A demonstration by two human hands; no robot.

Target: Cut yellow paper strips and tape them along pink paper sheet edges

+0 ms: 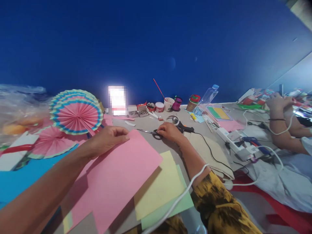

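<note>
My left hand [107, 140] pinches the upper corner of a large sheet of pink paper [126, 175] between thumb and fingers. The sheet slants down toward me and is lifted off the table at its right corner. Beneath it show a pale yellow sheet [161, 187] and a light green sheet [185, 200]. My right hand [169, 131] is closed at the handles of a pair of black-handled scissors [157, 134], whose blades point left. The fingertips on the handles are partly hidden by the hand.
Pleated paper fans [76, 112] stand at the left. Along the back wall are small boxes of metal bits [133, 112], a paper cup [169, 104] and a tilted plastic bottle [209, 96]. A power strip [234, 139] with cords lies right, near another person's hands [279, 102]. A white cable [180, 195] crosses in front.
</note>
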